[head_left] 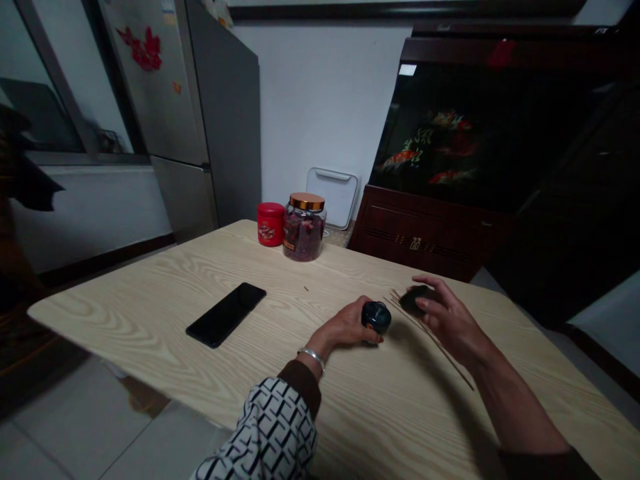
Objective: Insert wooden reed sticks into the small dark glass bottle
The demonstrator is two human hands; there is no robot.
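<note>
My left hand (347, 323) is wrapped round a small dark bottle (377, 317) on the table, its glossy black top pointing up. A bit of orange shows low on its side. My right hand (447, 317) is raised above the table, thumb and fingers closed on a dark rounded object (417, 300); its kind is unclear. Several thin brown sticks (443, 351) lie on the table below and beside that hand, their far ends near the dark object. A tiny brown fragment (307, 289) lies farther back.
A black phone (227, 315) lies on the wooden table (150, 303) to the left. At the back edge stand a red canister (271, 225) and a clear jar (303, 230) of dark red dried contents with a copper-coloured lid. A white tray-like panel (333, 197) leans behind them.
</note>
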